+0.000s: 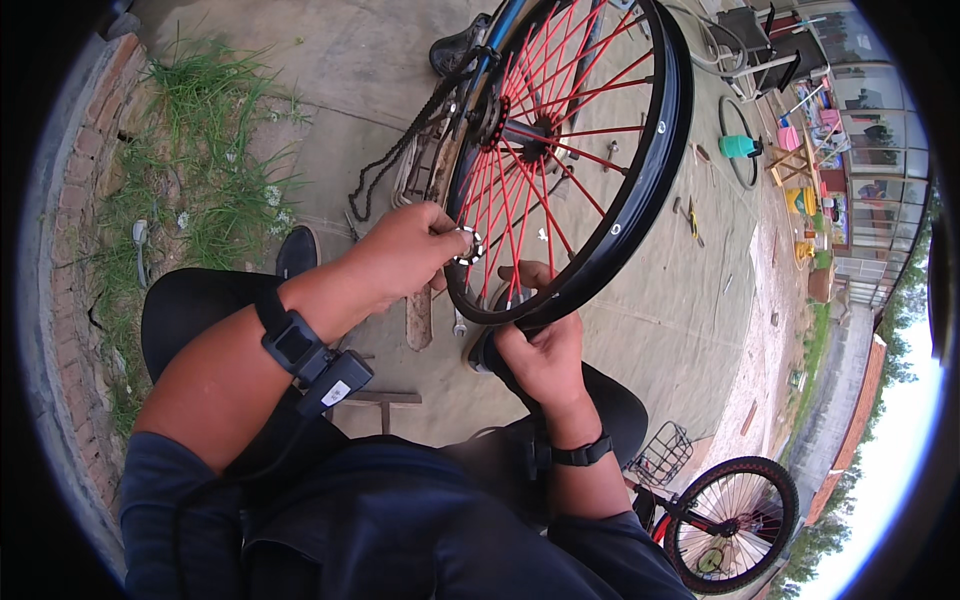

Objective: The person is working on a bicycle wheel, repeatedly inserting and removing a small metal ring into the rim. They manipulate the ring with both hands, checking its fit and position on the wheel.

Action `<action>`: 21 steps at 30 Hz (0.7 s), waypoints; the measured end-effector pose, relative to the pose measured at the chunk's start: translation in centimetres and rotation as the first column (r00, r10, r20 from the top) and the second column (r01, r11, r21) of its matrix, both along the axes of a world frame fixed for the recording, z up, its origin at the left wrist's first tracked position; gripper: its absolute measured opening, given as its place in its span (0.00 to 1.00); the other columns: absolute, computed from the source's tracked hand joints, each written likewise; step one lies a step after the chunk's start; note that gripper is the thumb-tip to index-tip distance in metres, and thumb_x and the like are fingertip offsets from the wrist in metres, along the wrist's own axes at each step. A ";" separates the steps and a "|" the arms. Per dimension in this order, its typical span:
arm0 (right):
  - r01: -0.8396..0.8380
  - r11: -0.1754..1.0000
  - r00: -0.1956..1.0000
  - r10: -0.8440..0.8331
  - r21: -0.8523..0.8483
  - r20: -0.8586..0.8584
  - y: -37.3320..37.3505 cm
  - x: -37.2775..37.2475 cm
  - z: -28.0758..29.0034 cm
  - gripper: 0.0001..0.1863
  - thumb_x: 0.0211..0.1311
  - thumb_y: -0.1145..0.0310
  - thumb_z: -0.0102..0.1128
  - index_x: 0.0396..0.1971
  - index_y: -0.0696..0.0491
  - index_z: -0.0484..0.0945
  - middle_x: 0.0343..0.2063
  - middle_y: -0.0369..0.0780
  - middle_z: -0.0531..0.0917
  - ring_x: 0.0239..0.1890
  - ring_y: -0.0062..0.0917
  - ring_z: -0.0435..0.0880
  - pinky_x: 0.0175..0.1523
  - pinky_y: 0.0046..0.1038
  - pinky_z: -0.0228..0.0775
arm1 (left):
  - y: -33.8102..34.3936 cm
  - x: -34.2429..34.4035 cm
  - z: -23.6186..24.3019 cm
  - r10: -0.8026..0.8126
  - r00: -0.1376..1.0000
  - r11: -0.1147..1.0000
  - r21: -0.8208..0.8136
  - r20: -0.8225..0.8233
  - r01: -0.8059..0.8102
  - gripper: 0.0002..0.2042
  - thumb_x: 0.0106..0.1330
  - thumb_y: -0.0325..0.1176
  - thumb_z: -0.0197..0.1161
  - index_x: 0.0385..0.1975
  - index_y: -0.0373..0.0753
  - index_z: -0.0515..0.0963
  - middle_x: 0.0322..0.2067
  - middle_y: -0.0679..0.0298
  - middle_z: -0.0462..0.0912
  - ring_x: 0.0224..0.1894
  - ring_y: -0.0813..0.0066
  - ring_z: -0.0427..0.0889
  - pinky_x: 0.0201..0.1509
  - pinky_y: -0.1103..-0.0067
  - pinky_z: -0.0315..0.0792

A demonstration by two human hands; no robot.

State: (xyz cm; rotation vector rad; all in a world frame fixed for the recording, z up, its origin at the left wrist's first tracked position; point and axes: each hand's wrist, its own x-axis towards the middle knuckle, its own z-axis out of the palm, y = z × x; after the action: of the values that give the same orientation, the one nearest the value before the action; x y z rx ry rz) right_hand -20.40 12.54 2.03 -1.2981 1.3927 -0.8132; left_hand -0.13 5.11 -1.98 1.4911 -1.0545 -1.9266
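A bicycle wheel [668,150] with a black rim and red spokes stands before me, tilted, its hub [530,138] between the bars of a blue frame [508,22]. My left hand [400,256] pinches a round, notched, silver spoke wrench [469,246] at the spokes by the left side of the rim. The rim's near edge is in my right hand [550,362], thumb on the outside and fingertips showing through the spokes. A dark chain [374,178] hangs loose to the left of the hub.
An open-end wrench [460,325] lies below the rim. Farther right are hand tools [693,222], a loose tyre [724,112] and a green container [738,147]. Another bicycle wheel [792,500] is at lower right. Grass [215,130] and a brick edge [92,150] border the left side.
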 end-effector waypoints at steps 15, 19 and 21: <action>-0.037 0.994 0.993 0.026 -0.098 -0.116 0.0 -0.4 -1.6 0.09 0.52 0.80 0.66 0.34 0.56 0.78 0.22 0.28 0.76 0.25 0.10 0.71 0.31 0.18 0.66 | 0.1 1.0 3.2 0.072 0.791 0.996 0.002 -0.608 -0.089 0.08 0.72 0.28 0.53 0.45 0.37 0.77 0.31 0.66 0.82 0.26 0.79 0.82 0.25 0.85 0.70; -0.055 0.991 0.989 0.037 -0.125 -0.144 -0.1 -0.5 -2.7 0.10 0.48 0.79 0.68 0.33 0.55 0.79 0.22 0.34 0.76 0.24 0.17 0.74 0.31 0.24 0.69 | 0.0 0.8 4.7 0.011 0.744 0.999 -0.030 -0.668 -0.042 0.12 0.71 0.23 0.48 0.50 0.37 0.76 0.33 0.65 0.81 0.26 0.78 0.81 0.25 0.84 0.69; -0.064 0.989 0.988 0.043 -0.136 -0.150 -0.1 -0.4 -3.1 0.11 0.48 0.78 0.68 0.34 0.55 0.79 0.24 0.35 0.77 0.25 0.20 0.77 0.33 0.26 0.71 | -0.1 0.7 5.6 -0.009 0.724 0.998 -0.055 -0.690 -0.039 0.15 0.70 0.22 0.47 0.53 0.37 0.75 0.33 0.64 0.81 0.26 0.79 0.81 0.26 0.85 0.69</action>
State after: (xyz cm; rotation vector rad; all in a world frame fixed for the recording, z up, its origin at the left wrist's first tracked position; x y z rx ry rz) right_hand -20.81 12.48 -1.11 -1.5241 1.4296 -0.8037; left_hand 0.59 5.01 3.60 0.6077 -0.7283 -2.1382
